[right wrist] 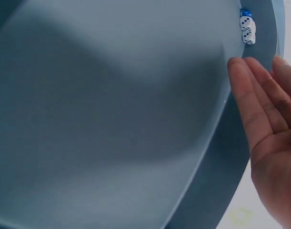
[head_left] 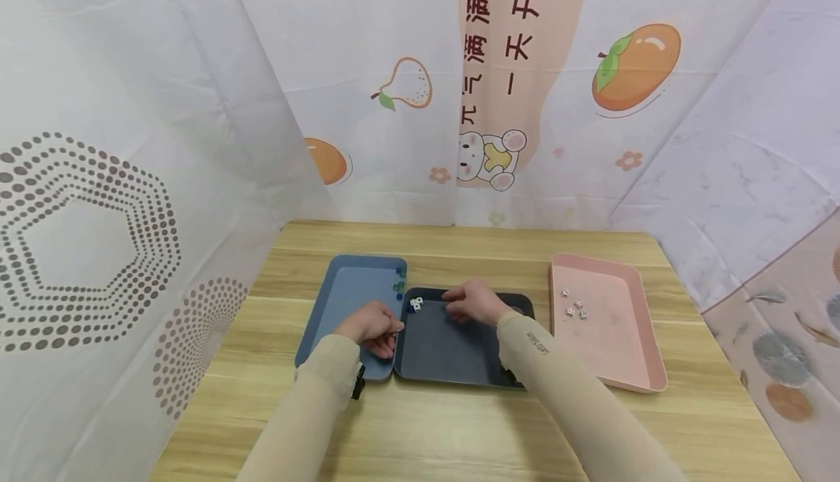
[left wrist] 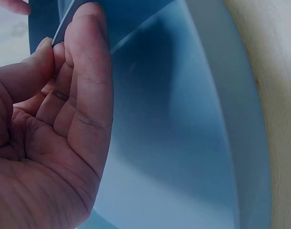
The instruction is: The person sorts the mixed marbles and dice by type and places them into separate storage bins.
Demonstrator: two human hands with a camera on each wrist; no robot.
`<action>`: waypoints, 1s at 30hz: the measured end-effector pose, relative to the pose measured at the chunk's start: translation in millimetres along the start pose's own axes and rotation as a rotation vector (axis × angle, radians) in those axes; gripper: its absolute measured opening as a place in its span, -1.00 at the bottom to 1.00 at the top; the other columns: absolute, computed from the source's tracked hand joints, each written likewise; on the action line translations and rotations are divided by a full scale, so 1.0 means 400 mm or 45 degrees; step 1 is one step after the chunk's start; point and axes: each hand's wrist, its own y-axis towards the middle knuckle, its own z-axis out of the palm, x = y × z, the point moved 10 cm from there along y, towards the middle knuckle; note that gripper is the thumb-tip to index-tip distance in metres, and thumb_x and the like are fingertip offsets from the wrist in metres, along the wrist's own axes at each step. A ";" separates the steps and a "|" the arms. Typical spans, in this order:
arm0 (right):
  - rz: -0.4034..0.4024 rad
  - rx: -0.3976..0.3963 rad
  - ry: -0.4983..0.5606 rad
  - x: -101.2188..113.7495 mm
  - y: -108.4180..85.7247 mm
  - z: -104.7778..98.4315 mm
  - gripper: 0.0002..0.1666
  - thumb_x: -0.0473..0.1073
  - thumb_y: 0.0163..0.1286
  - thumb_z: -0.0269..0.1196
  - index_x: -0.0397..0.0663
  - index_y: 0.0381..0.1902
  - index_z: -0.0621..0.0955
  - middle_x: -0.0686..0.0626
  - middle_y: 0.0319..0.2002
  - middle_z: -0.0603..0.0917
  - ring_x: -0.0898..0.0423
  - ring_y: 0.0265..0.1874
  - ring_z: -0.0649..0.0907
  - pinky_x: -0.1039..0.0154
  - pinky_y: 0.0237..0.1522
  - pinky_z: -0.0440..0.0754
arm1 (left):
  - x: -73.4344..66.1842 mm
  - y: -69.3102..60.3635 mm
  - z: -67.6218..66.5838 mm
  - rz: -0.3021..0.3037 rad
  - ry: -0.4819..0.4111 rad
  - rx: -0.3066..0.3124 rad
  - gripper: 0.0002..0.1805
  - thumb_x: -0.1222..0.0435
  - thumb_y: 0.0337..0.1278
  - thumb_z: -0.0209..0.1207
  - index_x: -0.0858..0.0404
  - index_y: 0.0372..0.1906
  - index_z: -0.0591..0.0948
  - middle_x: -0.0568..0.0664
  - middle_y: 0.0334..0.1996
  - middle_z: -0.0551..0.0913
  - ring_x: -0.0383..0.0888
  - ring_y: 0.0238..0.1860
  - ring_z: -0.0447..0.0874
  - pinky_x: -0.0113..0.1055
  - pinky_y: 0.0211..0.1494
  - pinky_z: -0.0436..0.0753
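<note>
My left hand [head_left: 372, 327] is over the right side of the blue tray [head_left: 354, 267]. Its thumb and fingers pinch the rim where this tray meets the dark grey tray [head_left: 453, 378]; which tray's rim it is, I cannot tell. Above the dark tray's far side is my right hand [head_left: 477, 301], its fingers extended with nothing held. In the right wrist view those fingers point toward the white dice [right wrist: 248, 31] and a blue die [right wrist: 245, 13] in the tray's corner, apart from them. Several green and blue dice [head_left: 399, 286] lie along the blue tray's right wall.
A pink tray [head_left: 610, 351] stands at the right with several white dice [head_left: 571, 311] near its left wall. All the trays rest on a wood-grain table [head_left: 420, 431]. White printed curtains [head_left: 367, 22] hang behind and at both sides.
</note>
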 end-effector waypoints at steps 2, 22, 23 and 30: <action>0.004 0.004 0.013 0.000 0.006 0.009 -0.60 -0.38 0.42 0.30 -0.38 0.19 0.64 -0.24 -0.18 0.79 -0.06 -0.26 0.78 0.13 -0.21 0.82 | 0.002 0.001 0.000 -0.002 0.001 0.002 -0.68 0.30 0.47 0.16 0.43 -0.41 0.64 0.09 -0.61 0.63 -0.10 -0.65 0.68 -0.24 -0.50 0.78; 0.016 -0.001 0.052 -0.006 0.057 0.067 -0.51 -0.30 0.41 0.35 -0.25 0.28 0.61 -0.11 -0.27 0.81 0.04 -0.35 0.77 0.16 -0.26 0.80 | 0.007 0.010 -0.002 -0.003 0.002 0.035 -0.66 0.29 0.48 0.15 0.37 -0.48 0.62 0.10 -0.61 0.64 -0.09 -0.64 0.69 -0.20 -0.48 0.79; 0.016 -0.004 0.050 -0.008 0.061 0.068 -0.51 -0.30 0.41 0.36 -0.25 0.28 0.61 -0.11 -0.28 0.81 0.04 -0.36 0.77 0.17 -0.27 0.80 | 0.007 0.010 -0.002 -0.005 0.002 0.038 -0.66 0.29 0.48 0.15 0.38 -0.47 0.62 0.11 -0.60 0.64 -0.09 -0.64 0.70 -0.20 -0.48 0.80; -0.016 -0.025 0.002 -0.006 0.078 0.079 -0.52 -0.28 0.39 0.37 -0.23 0.25 0.64 -0.09 -0.33 0.80 0.07 -0.42 0.75 0.20 -0.31 0.79 | 0.010 0.015 -0.003 -0.005 0.006 0.042 -0.67 0.29 0.48 0.15 0.41 -0.44 0.64 0.12 -0.59 0.65 -0.08 -0.64 0.71 -0.18 -0.47 0.80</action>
